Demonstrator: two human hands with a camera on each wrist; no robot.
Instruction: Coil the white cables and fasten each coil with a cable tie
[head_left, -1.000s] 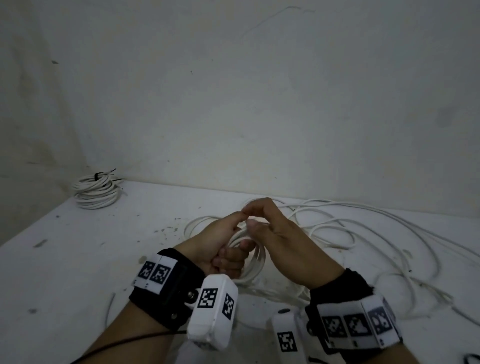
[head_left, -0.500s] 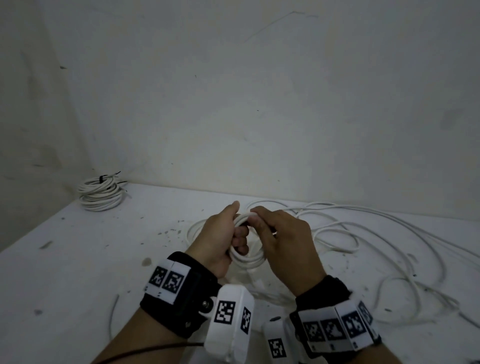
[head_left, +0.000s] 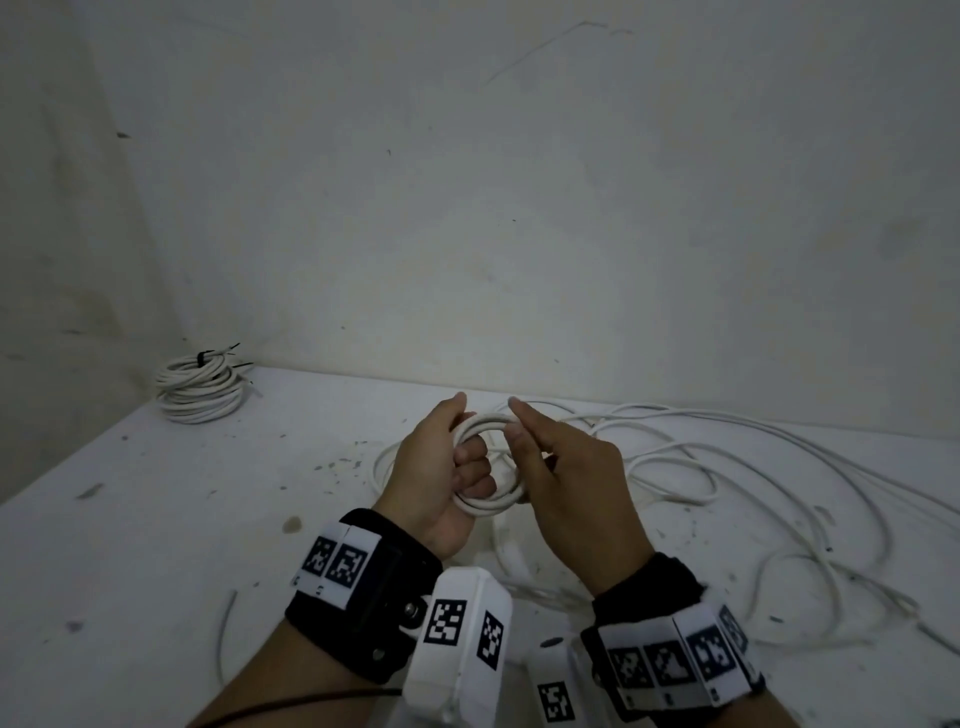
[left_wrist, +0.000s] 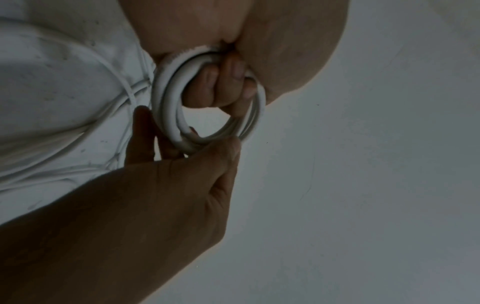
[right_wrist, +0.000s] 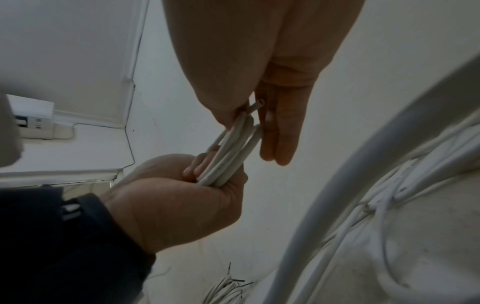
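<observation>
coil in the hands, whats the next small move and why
Probably lay one more loop of the loose cable onto the coil. The left hand grips the coil, only a few turns thick, and the right hand pinches its other side. Much cable lies uncoiled on the table, so it seems too early for a tie like the one on the finished coil.

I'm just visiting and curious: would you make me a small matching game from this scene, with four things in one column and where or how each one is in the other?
Things
1. small white cable coil
2. finished white cable coil with black tie
3. loose white cable
4. left hand

States
A. sprawled in open loops on the white table
B. fingers curled through a coil
C. lying in the table's far left corner
D. held up between both hands

Pairs: 1-D, 2-C, 3-A, 4-B
</observation>
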